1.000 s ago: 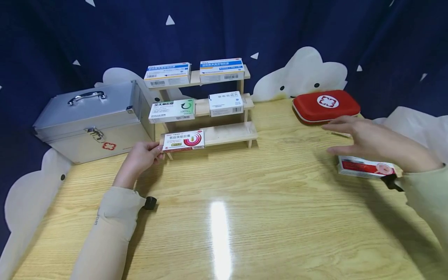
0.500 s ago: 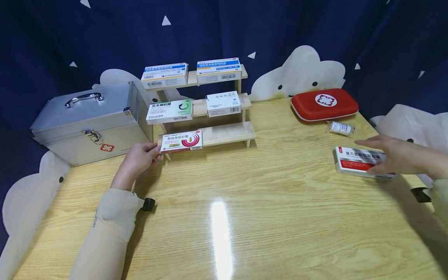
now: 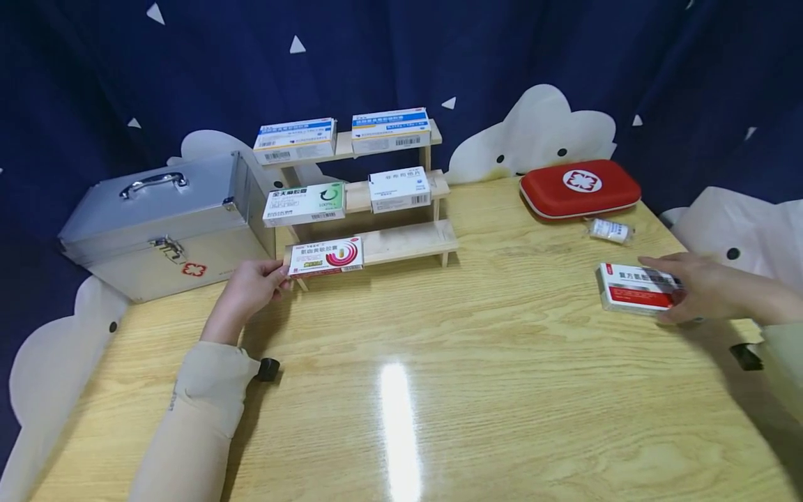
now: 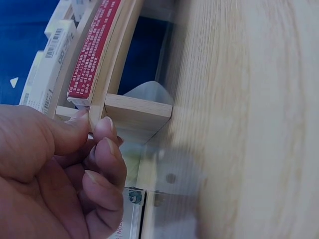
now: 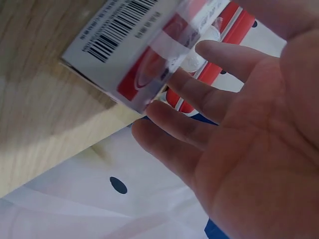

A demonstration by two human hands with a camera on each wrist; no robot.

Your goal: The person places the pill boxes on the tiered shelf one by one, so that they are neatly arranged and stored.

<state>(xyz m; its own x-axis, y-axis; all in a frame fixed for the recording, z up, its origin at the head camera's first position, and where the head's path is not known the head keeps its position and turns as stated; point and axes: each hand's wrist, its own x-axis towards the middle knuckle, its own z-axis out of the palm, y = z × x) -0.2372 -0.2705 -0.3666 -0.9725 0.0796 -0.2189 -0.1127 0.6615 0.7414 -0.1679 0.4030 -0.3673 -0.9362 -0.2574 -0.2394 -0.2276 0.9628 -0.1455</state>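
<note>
At the left end of the stepped wooden shelf, my left hand pinches the end of the lowest board between thumb and fingertips. A white and red capsule box lies on that board, right beside the fingers; the left wrist view shows its dark red side. On the right, my right hand is over the right end of a silver, white and red medicine box, thumb at its front edge and fingers at its back. In the right wrist view the fingers are extended, with fingertips close to the box.
The upper steps bear blue-white boxes, a green-white box and a white box. A silver metal case stands at left. A red zip case and a small wrapped roll lie at back right.
My right hand has moved down and right from near the red case to the medicine box, uncovering the wrapped roll. The left hand stays at the shelf's end.
</note>
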